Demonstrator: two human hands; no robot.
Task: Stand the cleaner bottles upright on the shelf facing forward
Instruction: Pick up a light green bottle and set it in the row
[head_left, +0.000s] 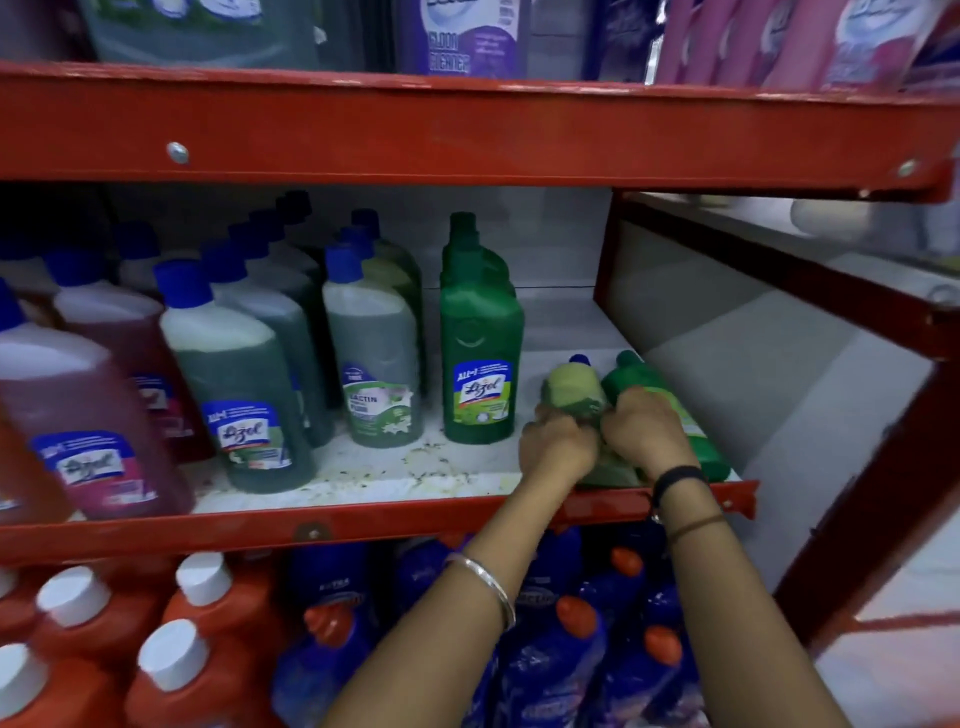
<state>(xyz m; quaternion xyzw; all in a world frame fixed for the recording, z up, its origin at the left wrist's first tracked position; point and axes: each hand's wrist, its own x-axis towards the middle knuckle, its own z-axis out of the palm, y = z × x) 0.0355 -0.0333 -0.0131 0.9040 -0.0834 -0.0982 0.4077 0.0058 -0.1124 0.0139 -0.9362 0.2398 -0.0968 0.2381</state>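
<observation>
Cleaner bottles lying down are found at the right end of the middle shelf (363, 483), just behind its red front lip: a pale green bottle (571, 392) with a blue cap and a dark green bottle (670, 410) with a green cap, side by side and touching or nearly so. Both long axes run front to back, caps pointed toward the shelf's rear, bases toward the person. The left hand (558, 447) is closed over the near part of the pale green bottle; the right hand (647, 431) is closed over the dark green bottle around mid-body. Fingers are curled tight on both, so nothing is held loosely as far as can be seen. Each bottle is covered by its own hand, neither hand nearer than the other. Upright bottles are seen to the left, labels forward, the nearest being a standing dark green bottle (480, 338) just beside the left hand. Open shelf surface is seen behind the two lying bottles. Judged next: each bottle is to be tipped up about its base, cap swung up and toward the person, then turned until the label faces out. Label sides cannot be told here, being hidden by the hands.
</observation>
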